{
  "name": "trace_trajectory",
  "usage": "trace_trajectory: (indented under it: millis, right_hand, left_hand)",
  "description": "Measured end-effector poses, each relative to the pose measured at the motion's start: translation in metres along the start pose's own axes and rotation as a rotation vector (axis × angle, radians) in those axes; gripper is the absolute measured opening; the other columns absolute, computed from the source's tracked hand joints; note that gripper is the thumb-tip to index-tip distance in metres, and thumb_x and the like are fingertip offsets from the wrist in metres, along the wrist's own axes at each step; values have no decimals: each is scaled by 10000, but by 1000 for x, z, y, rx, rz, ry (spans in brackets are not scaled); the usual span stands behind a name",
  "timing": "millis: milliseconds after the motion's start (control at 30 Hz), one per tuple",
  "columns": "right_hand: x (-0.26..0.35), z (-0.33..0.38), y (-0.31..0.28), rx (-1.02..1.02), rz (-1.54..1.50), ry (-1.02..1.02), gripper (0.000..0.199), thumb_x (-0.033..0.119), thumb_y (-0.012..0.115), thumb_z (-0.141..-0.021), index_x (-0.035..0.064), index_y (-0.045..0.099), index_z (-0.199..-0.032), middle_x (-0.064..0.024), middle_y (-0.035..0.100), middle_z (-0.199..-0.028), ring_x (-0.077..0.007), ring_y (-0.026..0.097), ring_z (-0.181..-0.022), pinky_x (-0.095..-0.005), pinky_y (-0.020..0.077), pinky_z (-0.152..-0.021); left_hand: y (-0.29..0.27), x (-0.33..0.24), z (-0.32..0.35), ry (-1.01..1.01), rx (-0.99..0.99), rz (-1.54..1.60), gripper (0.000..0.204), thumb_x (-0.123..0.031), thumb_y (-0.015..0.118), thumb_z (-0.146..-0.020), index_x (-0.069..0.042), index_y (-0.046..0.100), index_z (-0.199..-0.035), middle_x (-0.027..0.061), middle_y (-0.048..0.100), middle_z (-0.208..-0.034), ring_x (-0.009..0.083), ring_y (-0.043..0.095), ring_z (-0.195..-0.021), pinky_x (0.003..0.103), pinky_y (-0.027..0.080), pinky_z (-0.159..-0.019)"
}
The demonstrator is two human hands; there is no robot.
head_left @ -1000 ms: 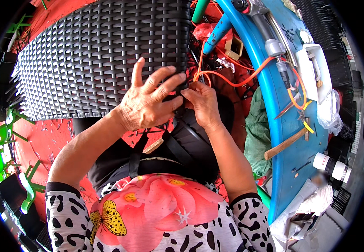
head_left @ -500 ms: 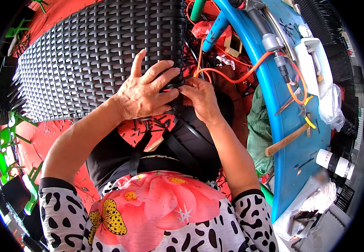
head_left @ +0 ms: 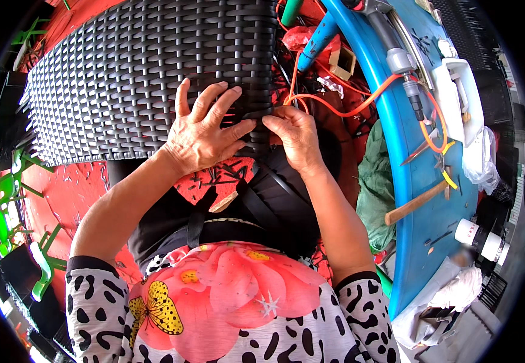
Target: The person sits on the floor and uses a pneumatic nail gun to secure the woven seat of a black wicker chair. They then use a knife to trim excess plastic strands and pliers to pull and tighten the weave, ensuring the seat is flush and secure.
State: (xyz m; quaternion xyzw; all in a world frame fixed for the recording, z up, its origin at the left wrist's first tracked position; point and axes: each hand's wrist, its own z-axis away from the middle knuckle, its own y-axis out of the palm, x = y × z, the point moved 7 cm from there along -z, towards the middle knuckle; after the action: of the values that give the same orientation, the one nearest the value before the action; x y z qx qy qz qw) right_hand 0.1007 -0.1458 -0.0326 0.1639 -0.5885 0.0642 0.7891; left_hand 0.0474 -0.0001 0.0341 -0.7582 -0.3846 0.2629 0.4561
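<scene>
Pressing ribbed black woven panel [head_left: 147, 72] — left hand [head_left: 199, 136], right hand [head_left: 295, 136].

Weaving workshop, woven panel [head_left: 141, 78], hammer [head_left: 416, 202]

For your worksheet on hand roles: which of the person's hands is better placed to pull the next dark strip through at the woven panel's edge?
Probably the right hand: its fingertips pinch at the woven panel edge. The left hand lies spread flat, bracing it.

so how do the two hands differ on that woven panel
The left hand lies flat with fingers spread over the woven panel; the right hand is curled, fingertips pinching at the panel's edge. The left covers more weave; the right sits beside the orange cord. Both are bare and touch the panel.
</scene>
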Motion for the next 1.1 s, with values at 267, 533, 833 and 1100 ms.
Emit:
trace_trajectory:
  millis: [267,533,833,1100]
  right_hand:
    - [-4,-5,-3,63,-36,31,195,163,673,-821,-20,622,-867,9,579,-747,-37,500,-656,-193,410,-574]
    - [10,-5,2,120,104,31,235,175,628,-838,-45,621,-921,-60,650,-855,-87,598,-743,-233,506,-656]
    - [3,-12,-8,121,166,52,232,217,671,-821,-8,617,-842,-22,626,-789,-50,566,-698,-196,463,-632]
    - [40,-29,-10,157,242,-48,216,163,680,-825,-13,604,-926,-38,637,-816,-77,577,-728,-221,462,-670]
  left_hand:
    - [-2,2,3,-45,-15,21,473,-403,746,-635,-347,662,-1098,94,387,-1378,304,394,-1244,619,153,-1047]
    - [-3,4,4,-76,-13,37,462,-442,740,-654,-366,645,-1101,61,362,-1392,262,331,-1297,696,209,-985]
    - [-1,5,2,-109,-10,61,506,-430,753,-618,-366,640,-1108,77,386,-1373,298,364,-1276,663,145,-1034]
    - [-1,7,-1,-126,-8,73,496,-421,756,-615,-382,642,-1096,69,399,-1346,296,365,-1270,660,133,-1039]
